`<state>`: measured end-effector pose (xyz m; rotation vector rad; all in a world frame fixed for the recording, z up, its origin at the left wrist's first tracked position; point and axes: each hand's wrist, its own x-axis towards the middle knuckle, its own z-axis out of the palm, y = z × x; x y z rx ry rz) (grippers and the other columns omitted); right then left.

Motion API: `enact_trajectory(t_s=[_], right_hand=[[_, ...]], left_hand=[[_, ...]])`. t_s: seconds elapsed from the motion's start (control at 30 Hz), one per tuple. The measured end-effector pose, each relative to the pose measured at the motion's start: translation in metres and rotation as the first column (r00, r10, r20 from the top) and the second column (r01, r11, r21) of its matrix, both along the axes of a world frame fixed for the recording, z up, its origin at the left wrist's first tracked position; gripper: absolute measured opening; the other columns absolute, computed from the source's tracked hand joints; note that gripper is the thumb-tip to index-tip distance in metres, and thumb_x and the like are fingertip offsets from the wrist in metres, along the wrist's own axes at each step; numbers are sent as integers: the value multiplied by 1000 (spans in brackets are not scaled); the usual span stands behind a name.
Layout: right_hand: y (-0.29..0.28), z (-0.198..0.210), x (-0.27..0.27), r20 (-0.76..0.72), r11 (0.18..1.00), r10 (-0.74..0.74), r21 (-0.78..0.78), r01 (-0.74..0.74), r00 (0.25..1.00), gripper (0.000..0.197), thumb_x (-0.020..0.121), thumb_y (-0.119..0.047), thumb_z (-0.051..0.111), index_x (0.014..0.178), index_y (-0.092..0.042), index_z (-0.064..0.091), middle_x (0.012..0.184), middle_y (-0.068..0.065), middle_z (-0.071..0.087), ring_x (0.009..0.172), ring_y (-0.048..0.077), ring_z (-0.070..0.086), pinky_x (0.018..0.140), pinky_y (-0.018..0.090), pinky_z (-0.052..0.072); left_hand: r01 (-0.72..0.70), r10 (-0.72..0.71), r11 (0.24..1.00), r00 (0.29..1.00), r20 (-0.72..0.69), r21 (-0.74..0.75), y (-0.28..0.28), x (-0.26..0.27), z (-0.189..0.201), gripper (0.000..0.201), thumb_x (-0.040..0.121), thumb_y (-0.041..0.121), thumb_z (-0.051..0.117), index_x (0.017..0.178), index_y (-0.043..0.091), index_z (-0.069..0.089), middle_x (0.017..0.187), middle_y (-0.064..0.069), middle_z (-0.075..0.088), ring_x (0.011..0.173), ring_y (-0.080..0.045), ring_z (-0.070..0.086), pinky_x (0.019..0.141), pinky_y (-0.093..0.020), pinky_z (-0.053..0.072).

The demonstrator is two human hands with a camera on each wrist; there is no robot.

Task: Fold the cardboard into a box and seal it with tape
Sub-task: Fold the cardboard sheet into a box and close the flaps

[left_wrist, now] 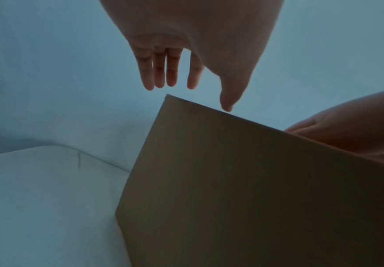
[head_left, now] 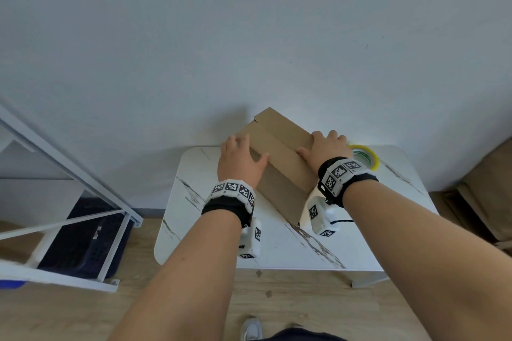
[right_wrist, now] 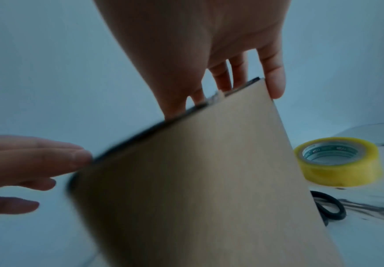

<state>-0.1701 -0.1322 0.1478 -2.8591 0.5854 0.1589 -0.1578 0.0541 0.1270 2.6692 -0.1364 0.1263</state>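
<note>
The cardboard box [head_left: 279, 163] is stood up on the white table [head_left: 360, 243], set at an angle w/ one corner toward the wall, and its top flaps are being pressed flat from both sides. The left hand [head_left: 239, 160] is laid wide on the left part of the top, fingers straight and slightly spread, nothing gripped; in the left wrist view the fingers [left_wrist: 159, 72] look stretched out past the box edge, so contact there is prob mostly palm and thumb. The right hand [head_left: 327, 148] is spread flat on the right end, fingertips [right_wrist: 275, 79] hooked just over the far edge, pressing rather than holding. The seam btw the two flaps runs diagonally btw the hands and looks closed but untaped. The tape roll [right_wrist: 338, 160] is sat on the table just beside the box on the right, scissors [right_wrist: 330, 207] near it. For this step to go well, flaps should be kept butted evenly w/ no overlap, and one palm kept on the seam while the tape is fetched, otherwise the flaps will likely spring back up.
</note>
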Motion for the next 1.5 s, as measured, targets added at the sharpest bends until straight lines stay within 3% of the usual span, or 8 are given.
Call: enact_trajectory(t_s=[0.17,0.3,0.43,0.77,1.1,1.27,1.4,1.5], right_hand=[[3,-4,-1,-42,1000,-2,25,3,999,61,91,-60,43,132,-15,43,129,14,46,122,35,43,93,44,41],[3,-10,-2,-57,985,54,168,-44,997,71,89,-63,43,148,-27,25,132,16,50,119,38,52,94,46,47],[3,-14,-9,-22,939,163,311,-148,986,73,90,-61,46,152,-43,11,144,8,50,124,29,54,99,37,46],[6,-33,-14,6,896,131,428,-121,991,67,90,-65,38,148,-53,5,142,16,42,124,34,49,105,45,41],[6,-25,-14,-17,939,201,289,-187,980,66,93,-57,36,151,-43,6,131,11,58,108,28,60,90,41,51],[10,-25,-16,8,912,165,379,-156,986,64,91,-41,32,150,-45,7,131,15,53,100,29,59,87,41,51],[13,-26,-22,81,895,63,436,-92,995,68,94,-38,41,153,-39,5,113,12,64,85,28,64,75,37,55],[11,-28,-19,119,873,2,484,-60,993,68,95,-40,48,153,-33,13,117,11,66,97,30,64,86,39,52]], left_hand=[[75,-95,985,988,-124,-154,-23,-9,0,58,85,47,58,135,21,45,147,-2,22,127,-23,44,101,-33,44],[69,-104,987,962,-252,-145,-33,-3,-1,60,99,32,40,152,16,17,160,-1,-11,144,-24,26,109,-32,35],[98,-139,984,945,-295,-151,-33,7,-6,54,103,25,28,154,19,9,159,1,-20,148,-23,13,116,-32,23],[92,-122,986,967,-225,-138,-34,19,-19,53,103,26,25,154,22,10,159,6,-18,147,-22,17,117,-32,23],[73,-77,997,962,-260,-26,-39,20,-18,54,103,23,24,154,19,7,159,2,-20,148,-24,14,116,-39,28],[9,-20,999,960,-279,-42,-42,13,-13,53,103,24,26,152,30,9,159,7,-20,127,-32,46,100,-39,43],[-84,40,987,950,-309,-133,-44,10,-10,50,104,27,26,151,34,14,160,-10,4,123,-36,50,101,-38,41],[-77,32,986,960,-278,-151,-45,12,-9,49,104,29,26,152,31,14,155,-13,20,123,-37,49,101,-38,40]])
